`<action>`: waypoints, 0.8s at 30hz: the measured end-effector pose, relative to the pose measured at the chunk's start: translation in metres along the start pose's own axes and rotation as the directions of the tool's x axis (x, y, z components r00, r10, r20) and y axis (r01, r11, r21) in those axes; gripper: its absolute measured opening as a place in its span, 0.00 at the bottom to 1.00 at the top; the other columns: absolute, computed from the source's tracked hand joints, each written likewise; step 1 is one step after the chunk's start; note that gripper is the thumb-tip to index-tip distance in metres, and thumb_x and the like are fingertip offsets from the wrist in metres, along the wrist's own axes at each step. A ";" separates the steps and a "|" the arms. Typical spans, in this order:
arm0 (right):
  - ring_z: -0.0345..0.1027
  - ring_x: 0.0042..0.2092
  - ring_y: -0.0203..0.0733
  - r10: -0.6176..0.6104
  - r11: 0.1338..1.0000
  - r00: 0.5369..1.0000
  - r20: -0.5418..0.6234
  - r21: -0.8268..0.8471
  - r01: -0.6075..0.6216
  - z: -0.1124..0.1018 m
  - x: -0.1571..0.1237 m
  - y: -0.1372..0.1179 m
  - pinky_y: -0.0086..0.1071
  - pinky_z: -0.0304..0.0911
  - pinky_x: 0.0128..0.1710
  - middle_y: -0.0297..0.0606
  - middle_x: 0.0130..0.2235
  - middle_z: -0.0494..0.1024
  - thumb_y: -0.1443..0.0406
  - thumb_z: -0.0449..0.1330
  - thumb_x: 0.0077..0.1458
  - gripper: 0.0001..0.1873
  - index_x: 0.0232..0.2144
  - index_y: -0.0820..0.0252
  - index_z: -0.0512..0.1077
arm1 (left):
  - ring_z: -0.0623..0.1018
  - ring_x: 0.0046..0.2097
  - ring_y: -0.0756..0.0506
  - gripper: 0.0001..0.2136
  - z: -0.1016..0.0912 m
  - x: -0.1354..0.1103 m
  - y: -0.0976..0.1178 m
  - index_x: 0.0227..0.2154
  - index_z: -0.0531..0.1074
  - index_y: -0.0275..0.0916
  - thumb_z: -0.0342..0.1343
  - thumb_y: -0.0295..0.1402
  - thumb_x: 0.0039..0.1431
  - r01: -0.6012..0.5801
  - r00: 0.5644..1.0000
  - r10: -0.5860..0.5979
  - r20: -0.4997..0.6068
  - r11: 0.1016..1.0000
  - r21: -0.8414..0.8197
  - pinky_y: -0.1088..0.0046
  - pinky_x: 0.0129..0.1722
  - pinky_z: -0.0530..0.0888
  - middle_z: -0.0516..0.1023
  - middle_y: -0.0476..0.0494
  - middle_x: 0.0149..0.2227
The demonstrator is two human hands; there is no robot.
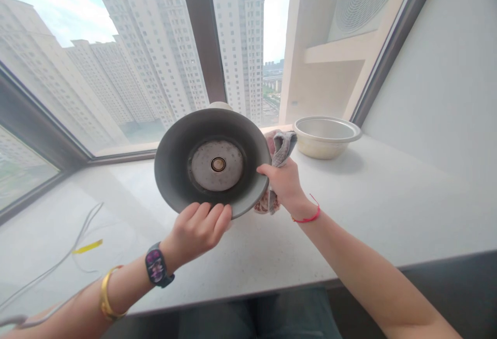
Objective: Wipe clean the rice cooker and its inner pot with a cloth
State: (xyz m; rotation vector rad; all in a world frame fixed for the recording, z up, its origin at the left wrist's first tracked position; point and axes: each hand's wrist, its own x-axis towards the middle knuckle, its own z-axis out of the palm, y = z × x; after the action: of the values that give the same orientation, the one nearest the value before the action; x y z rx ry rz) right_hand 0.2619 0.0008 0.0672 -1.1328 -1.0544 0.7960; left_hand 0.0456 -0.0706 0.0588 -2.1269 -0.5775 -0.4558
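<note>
I hold a round grey cooker body [174, 171] tilted toward me, so its inside shows, with a metal heating plate [217, 164] at the centre. My left hand [198, 229] grips its lower rim, fingers curled over the edge. My right hand [284, 183] is closed on a grey and pink cloth [282, 147] pressed against the right rim. The cooker hangs above the white sill.
A metal bowl [326, 136] stands on the white windowsill counter [373, 199] at the back right. A white cable [58, 264] with a yellow tag [87, 247] lies at the left. The window [128, 64] is straight ahead, and a white wall [446, 80] stands at the right.
</note>
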 end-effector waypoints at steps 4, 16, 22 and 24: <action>0.71 0.37 0.42 -0.078 0.996 0.997 0.016 -0.031 0.079 0.003 0.006 -0.013 0.34 0.66 0.38 0.33 0.36 0.81 0.69 0.62 0.37 0.22 0.40 0.61 0.79 | 0.75 0.25 0.49 0.05 -0.009 0.006 -0.013 0.37 0.73 0.37 0.52 0.26 0.63 -0.006 0.999 0.003 -0.045 0.997 -0.076 0.68 0.24 0.64 0.78 0.47 0.26; 0.73 0.48 0.50 -0.509 0.856 0.859 0.058 -0.076 0.512 0.007 -0.017 -0.036 0.45 0.68 0.51 0.42 0.44 0.80 0.57 0.63 0.56 0.15 0.44 0.57 0.77 | 0.78 0.26 0.44 0.14 -0.027 0.025 -0.026 0.41 0.72 0.38 0.61 0.36 0.53 0.507 0.845 -0.533 -0.043 0.825 -0.249 0.70 0.26 0.69 0.81 0.46 0.28; 0.63 0.60 0.58 -0.746 0.518 0.602 0.285 -0.319 0.793 -0.007 -0.062 -0.018 0.54 0.60 0.60 0.46 0.59 0.71 0.68 0.60 0.50 0.24 0.51 0.57 0.75 | 0.80 0.33 0.41 0.18 -0.035 0.037 -0.028 0.42 0.75 0.37 0.62 0.44 0.54 0.782 0.528 -0.846 0.067 0.454 -0.426 0.67 0.33 0.75 0.82 0.43 0.34; 0.57 0.65 0.61 -0.753 0.411 0.526 0.395 -0.342 0.845 -0.010 -0.074 -0.019 0.59 0.51 0.65 0.45 0.63 0.69 0.67 0.59 0.51 0.27 0.56 0.58 0.72 | 0.81 0.36 0.40 0.19 -0.035 0.036 -0.028 0.43 0.75 0.36 0.62 0.43 0.53 0.782 0.462 -0.883 0.083 0.361 -0.509 0.66 0.37 0.76 0.82 0.41 0.37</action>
State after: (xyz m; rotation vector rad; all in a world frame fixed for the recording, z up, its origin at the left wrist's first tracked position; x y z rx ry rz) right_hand 0.2472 -0.0747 0.0662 -0.7802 -1.8384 -0.2151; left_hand 0.0563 -0.0764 0.1149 -2.0058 -1.6031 -1.5423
